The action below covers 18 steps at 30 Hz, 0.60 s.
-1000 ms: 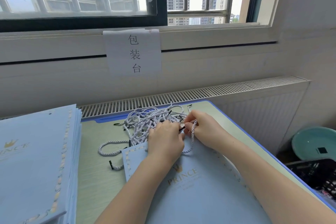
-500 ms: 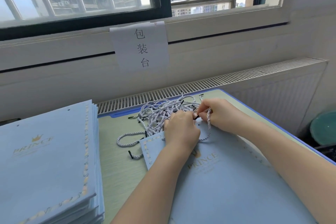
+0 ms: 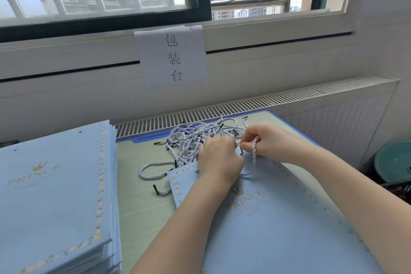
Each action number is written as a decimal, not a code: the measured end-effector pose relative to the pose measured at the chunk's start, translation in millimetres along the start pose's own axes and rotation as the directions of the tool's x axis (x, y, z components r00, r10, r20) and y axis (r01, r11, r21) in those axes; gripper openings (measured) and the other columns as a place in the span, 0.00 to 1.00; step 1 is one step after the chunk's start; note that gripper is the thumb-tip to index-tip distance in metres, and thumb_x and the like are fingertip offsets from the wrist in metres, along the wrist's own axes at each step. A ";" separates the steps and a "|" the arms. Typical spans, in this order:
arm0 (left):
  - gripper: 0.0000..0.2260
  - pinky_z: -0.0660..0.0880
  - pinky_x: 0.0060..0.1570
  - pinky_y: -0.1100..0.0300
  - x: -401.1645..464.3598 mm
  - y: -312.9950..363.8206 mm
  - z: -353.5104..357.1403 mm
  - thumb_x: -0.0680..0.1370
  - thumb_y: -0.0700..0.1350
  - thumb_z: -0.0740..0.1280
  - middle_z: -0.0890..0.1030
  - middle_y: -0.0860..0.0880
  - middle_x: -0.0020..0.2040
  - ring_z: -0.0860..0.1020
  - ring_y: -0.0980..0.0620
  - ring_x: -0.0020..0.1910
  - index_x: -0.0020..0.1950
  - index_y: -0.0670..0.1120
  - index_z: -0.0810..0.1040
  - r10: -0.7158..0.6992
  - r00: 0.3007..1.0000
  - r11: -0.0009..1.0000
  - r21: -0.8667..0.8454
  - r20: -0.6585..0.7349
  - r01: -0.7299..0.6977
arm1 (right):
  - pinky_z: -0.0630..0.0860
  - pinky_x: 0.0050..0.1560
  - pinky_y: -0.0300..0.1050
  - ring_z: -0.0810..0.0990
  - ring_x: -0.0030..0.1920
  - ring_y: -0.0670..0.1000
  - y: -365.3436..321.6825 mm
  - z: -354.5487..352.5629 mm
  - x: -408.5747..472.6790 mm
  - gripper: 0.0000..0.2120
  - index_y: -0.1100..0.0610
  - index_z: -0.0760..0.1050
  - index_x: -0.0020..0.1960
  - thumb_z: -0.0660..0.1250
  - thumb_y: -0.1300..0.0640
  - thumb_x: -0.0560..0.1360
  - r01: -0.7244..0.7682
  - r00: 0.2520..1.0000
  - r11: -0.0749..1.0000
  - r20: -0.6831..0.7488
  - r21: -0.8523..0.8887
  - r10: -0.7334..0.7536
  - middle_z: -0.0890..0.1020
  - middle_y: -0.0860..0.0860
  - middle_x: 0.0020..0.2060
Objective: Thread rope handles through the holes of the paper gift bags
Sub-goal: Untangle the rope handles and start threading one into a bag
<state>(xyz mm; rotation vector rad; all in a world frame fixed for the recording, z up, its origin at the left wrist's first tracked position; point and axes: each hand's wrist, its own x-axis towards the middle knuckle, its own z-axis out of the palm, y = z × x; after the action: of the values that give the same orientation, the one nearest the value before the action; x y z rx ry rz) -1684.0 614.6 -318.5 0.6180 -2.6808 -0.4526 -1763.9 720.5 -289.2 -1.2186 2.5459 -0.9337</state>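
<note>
Pale blue paper of the gift bag [image 3: 278, 218] fills the lower right of the frame; it lies flat, its top edge toward the window and its long axis running away from the person. The left hand [image 3: 219, 159] rests curled on that top edge near the left corner; what its fingers hold I cannot tell, they are hidden. The right hand [image 3: 266, 140], just beside it, pinches one rope handle [image 3: 253, 158], whose loop hangs down over the bag. The rope tip points toward the left hand, so I judge the hole lies between the two hands, nearer the left one. The pile of ropes [image 3: 200, 138] lies just behind both hands. A stack of bags [image 3: 55, 196] stands at the lower left.
</note>
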 end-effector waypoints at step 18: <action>0.12 0.74 0.49 0.53 15.3 3.4 -49.7 0.74 0.35 0.58 0.77 0.45 0.43 0.77 0.42 0.49 0.51 0.41 0.80 -0.032 0.991 0.983 -0.173 0.127 0.053 | 0.68 0.32 0.34 0.73 0.29 0.42 -15.3 -18.7 -9.0 0.05 0.54 0.79 0.42 0.66 0.58 0.76 -0.001 0.997 0.943 0.070 0.333 -0.023 0.84 0.48 0.38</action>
<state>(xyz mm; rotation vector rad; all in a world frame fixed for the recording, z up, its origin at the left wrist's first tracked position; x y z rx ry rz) -1678.1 599.2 -269.1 0.6144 -2.7072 -0.7536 -1755.7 728.8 -266.2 -1.1415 2.2089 -1.2369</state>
